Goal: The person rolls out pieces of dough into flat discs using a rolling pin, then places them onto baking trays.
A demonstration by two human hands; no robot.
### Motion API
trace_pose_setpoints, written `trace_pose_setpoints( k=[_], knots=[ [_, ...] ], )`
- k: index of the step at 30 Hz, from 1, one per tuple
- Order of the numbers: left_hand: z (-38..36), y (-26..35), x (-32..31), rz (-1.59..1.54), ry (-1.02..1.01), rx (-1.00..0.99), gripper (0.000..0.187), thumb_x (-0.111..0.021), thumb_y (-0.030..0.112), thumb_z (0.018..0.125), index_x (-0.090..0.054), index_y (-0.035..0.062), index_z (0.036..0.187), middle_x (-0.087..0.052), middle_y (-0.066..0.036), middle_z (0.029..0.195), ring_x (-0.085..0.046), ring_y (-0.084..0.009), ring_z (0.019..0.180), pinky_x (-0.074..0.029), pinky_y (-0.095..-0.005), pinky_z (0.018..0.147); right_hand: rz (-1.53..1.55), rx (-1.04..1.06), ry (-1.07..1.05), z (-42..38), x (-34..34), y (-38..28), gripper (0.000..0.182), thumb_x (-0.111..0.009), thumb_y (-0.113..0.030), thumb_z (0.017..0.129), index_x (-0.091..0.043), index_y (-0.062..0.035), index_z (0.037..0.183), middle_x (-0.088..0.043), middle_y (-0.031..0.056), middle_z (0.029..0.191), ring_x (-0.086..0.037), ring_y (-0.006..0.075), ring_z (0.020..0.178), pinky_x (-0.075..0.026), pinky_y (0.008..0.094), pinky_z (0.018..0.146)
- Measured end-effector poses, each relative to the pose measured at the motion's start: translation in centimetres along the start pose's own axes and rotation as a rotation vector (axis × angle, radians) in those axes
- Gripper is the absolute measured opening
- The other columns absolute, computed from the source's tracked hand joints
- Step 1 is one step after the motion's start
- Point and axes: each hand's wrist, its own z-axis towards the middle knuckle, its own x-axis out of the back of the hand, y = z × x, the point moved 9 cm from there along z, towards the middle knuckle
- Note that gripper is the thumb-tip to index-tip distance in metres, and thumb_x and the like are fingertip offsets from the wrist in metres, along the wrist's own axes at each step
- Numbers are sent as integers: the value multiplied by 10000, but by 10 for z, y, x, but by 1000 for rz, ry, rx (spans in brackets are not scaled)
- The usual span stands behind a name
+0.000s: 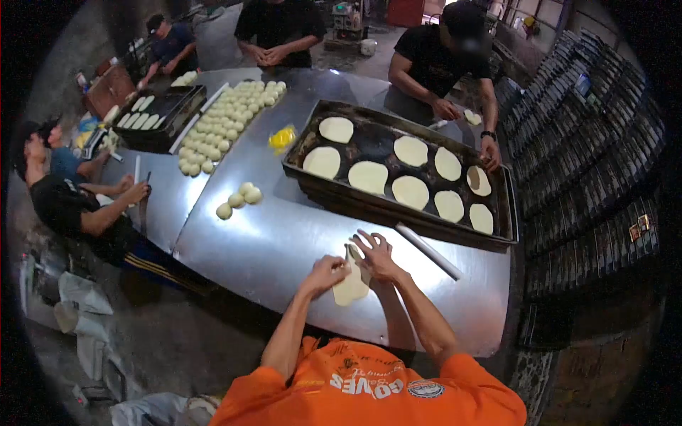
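Observation:
A flat oval sheet of pale dough (350,288) lies on the metal table in front of me. My left hand (329,275) is closed on its left edge, fingertips pinched together. At the dough's upper right is my right hand (376,257), its fingers apart and touching the edge. A small dark strip shows between the hands at the top of the dough; I cannot make out what it is. To the right of my right hand lies a grey rolling pin (429,251). Several dough balls (239,200) sit farther off to the left.
A big dark baking tray (291,167) holds several flat dough rounds. Rows of dough balls (231,121) and a yellow lump (282,138) share the metal table (284,231). Several people work around it, one (444,64) at the tray's far side. Stacked trays (582,156) stand right.

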Motion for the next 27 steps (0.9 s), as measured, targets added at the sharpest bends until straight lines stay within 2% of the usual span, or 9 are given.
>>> trace_pose_setpoints(
  k=[3, 5, 6, 8, 11, 14, 16, 18, 27],
  knots=[
    [-24, 20, 15, -41, 63, -87, 366, -676, 326, 925, -644, 3, 1095, -662, -114, 1019, -637, -199, 918, -505, -295, 770, 41, 131, -163, 17, -2, 2, 411, -700, -225, 855, -624, -250, 1258, -405, 50, 1490, -335, 399, 1331, -280, 568, 1061],
    [-40, 8, -9, -618, -273, 353, 349, -674, 283, 945, -582, 74, 1209, -602, -90, 1181, -612, -237, 1068, -517, -341, 868, 201, 193, -239, 20, -5, 7, 274, -688, -246, 878, -669, -194, 1146, -562, 55, 1300, -450, 329, 1234, -352, 498, 1013],
    [-44, -5, -16, -612, -265, 356, 349, -674, 283, 945, -582, 74, 1209, -602, -90, 1181, -612, -237, 1068, -517, -341, 868, 360, 189, -353, 21, -10, 9, 220, -678, -266, 899, -680, -160, 1091, -626, 53, 1184, -500, 278, 1178, -402, 454, 969],
    [-40, -25, -20, -1360, -70, 282, 405, -657, 271, 959, -501, 110, 1297, -573, -68, 1247, -595, -227, 1115, -530, -375, 891, 805, -177, -600, 7, -4, 8, 271, -613, -316, 970, -659, -80, 1095, -648, 25, 990, -576, 184, 980, -454, 352, 856],
    [-11, 10, 3, -1630, -150, 130, 415, -603, 246, 981, -441, 77, 1323, -575, -120, 1243, -595, -217, 1097, -539, -437, 917, 1027, -385, -520, 5, 37, 9, 250, -622, -271, 984, -643, -44, 1087, -616, -14, 940, -554, 88, 896, -470, 262, 787],
    [64, 61, 63, -1295, -237, 159, 416, -624, 248, 967, -473, 70, 1311, -571, -87, 1244, -592, -198, 1106, -522, -417, 954, 1286, -343, -177, 45, 110, 15, 226, -612, -260, 989, -622, -56, 1084, -603, -3, 923, -566, 94, 876, -478, 255, 801],
    [140, 106, 109, -911, -371, -172, 389, -626, 213, 973, -487, 88, 1314, -615, -46, 1172, -610, -161, 1047, -523, -306, 877, 1352, -445, -101, 75, 144, 36, 213, -591, -256, 1000, -609, -62, 1086, -599, -4, 950, -568, 89, 876, -479, 256, 808],
    [198, 162, 154, -466, -231, -141, 320, -672, 279, 950, -594, 75, 1184, -630, 8, 1009, -549, -56, 878, -450, -209, 732, 1394, -320, 108, 126, 184, 49, 214, -583, -271, 1006, -606, -60, 1030, -578, -17, 892, -551, 76, 820, -477, 270, 757],
    [380, 111, 159, -215, -193, 66, 410, -728, 314, 887, -604, 21, 1146, -685, -34, 907, -602, -99, 786, -471, -273, 634, 1207, -529, 161, 262, 147, 200, 251, -651, -299, 964, -635, -63, 1047, -600, -10, 873, -540, 103, 731, -457, 283, 693]
  ],
)
